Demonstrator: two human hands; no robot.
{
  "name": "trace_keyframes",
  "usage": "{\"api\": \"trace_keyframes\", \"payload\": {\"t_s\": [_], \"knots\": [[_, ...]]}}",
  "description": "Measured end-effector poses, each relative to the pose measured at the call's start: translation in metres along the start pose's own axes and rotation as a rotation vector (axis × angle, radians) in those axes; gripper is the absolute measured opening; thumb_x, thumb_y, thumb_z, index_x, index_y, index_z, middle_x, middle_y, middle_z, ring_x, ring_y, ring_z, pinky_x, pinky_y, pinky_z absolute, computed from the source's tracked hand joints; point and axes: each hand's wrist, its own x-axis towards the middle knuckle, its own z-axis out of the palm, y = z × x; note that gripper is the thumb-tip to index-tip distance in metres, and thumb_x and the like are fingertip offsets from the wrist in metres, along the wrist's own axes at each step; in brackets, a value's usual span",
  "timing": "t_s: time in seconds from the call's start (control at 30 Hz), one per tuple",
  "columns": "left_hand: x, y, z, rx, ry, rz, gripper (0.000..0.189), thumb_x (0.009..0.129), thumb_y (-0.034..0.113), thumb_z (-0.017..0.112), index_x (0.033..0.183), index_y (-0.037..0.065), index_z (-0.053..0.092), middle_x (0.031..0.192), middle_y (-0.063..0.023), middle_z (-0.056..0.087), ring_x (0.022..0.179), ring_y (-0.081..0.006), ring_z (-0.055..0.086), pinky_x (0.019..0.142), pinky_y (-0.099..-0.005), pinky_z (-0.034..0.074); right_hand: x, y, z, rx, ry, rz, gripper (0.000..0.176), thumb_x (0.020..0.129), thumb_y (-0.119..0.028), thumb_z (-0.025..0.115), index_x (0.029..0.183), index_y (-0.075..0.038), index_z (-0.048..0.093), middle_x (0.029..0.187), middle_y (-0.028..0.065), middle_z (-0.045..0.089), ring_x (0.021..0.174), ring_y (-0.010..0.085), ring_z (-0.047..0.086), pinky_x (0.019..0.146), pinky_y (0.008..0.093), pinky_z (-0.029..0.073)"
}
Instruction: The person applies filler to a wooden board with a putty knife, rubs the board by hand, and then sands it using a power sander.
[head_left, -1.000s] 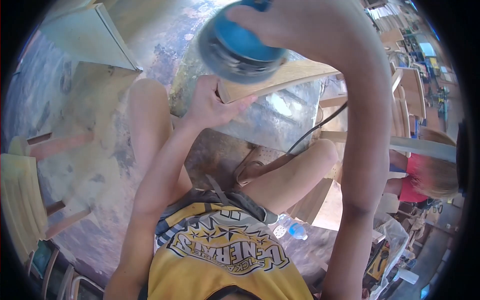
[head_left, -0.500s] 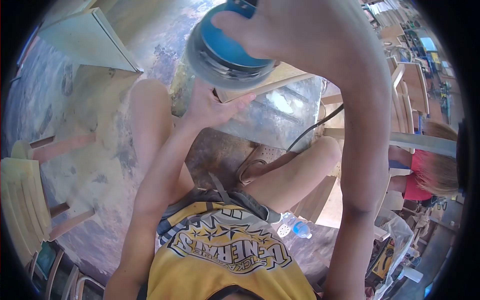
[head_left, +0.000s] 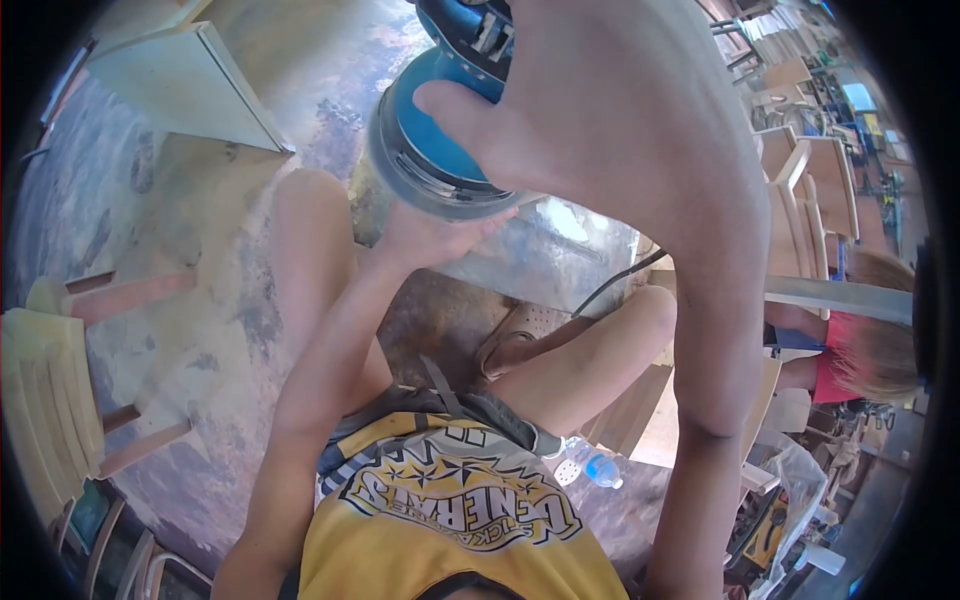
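Observation:
My right hand (head_left: 570,110) grips a blue power sander (head_left: 425,135) from above, thumb along its body. The sander's round base looks smeared, as if spinning. Below it, my left hand (head_left: 430,238) is closed, its fingers partly hidden by the sander. The wooden piece that hand grips is almost entirely covered by the sander and my right hand. A dark cable (head_left: 615,280) runs toward my right knee. Underneath lies a shiny, stained flat surface (head_left: 570,265) in front of my crossed legs.
A pale panel (head_left: 185,85) stands at upper left, and slatted wooden furniture (head_left: 55,400) at far left. Near my right thigh lies a plastic bottle (head_left: 602,469). Wooden chairs (head_left: 815,190) and a person in red (head_left: 845,350) are on the right.
The sander and my right hand have moved down, nearer to me, over my left hand. The wooden piece, visible before, is now nearly hidden. My left hand has shifted slightly toward me.

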Motion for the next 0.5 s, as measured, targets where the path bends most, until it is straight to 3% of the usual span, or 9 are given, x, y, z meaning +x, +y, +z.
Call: {"api": "trace_keyframes", "payload": {"t_s": [0.1, 0.2, 0.33, 0.4, 0.5], "knots": [[0.002, 0.001, -0.002, -0.228, -0.038, -0.129, 0.026, 0.08, 0.005, 0.082, 0.105, 0.002, 0.076, 0.103, -0.0049, 0.076, 0.094, -0.0129, 0.069, 0.086, -0.0303, 0.054, 0.006, 0.013, 0.008, -0.084, 0.02, 0.033, 0.033, 0.074, -0.008, 0.07, 0.105, 0.0, 0.062, 0.078, 0.0193, 0.065, 0.081, 0.0388, 0.064, 0.073, 0.0451, 0.051], [0.006, 0.001, 0.0, -0.235, -0.015, -0.126, 0.025, 0.08, 0.005, 0.082, 0.104, 0.001, 0.076, 0.1, -0.0055, 0.076, 0.091, -0.0118, 0.068, 0.082, -0.0294, 0.055, 0.008, 0.024, 0.011, -0.111, 0.029, 0.026, 0.033, 0.074, -0.008, 0.07, 0.105, 0.0, 0.062, 0.078, 0.0193, 0.065, 0.081, 0.0388, 0.064, 0.073, 0.0451, 0.051], [0.008, -0.004, 0.002, -0.3, 0.048, 0.025, 0.027, 0.079, 0.007, 0.083, 0.104, 0.0, 0.075, 0.095, -0.0045, 0.076, 0.084, -0.0089, 0.066, 0.076, -0.0273, 0.054, -0.001, 0.009, -0.007, -0.071, -0.025, 0.089, 0.036, 0.075, -0.01, 0.073, 0.108, -0.003, 0.063, 0.082, 0.0184, 0.066, 0.082, 0.0385, 0.065, 0.075, 0.0447, 0.053], [0.003, -0.006, -0.001, -0.244, -0.053, -0.159, 0.03, 0.079, 0.009, 0.084, 0.107, 0.0, 0.074, 0.09, -0.0029, 0.075, 0.078, -0.0063, 0.064, 0.07, -0.0258, 0.054, -0.003, 0.009, -0.008, -0.009, 0.0, 0.091, 0.036, 0.074, -0.011, 0.074, 0.107, -0.003, 0.063, 0.083, 0.0186, 0.066, 0.083, 0.0382, 0.065, 0.076, 0.045, 0.053], [0.006, 0.001, -0.002, -0.292, -0.08, -0.268, 0.033, 0.08, 0.01, 0.084, 0.11, -0.001, 0.073, 0.086, -0.0019, 0.074, 0.075, -0.005, 0.062, 0.068, -0.0243, 0.053, -0.001, 0.022, -0.006, -0.102, 0.042, 0.109, 0.033, 0.073, -0.013, 0.075, 0.102, -0.004, 0.063, 0.086, 0.0195, 0.066, 0.085, 0.0376, 0.065, 0.077, 0.0452, 0.052]]}}
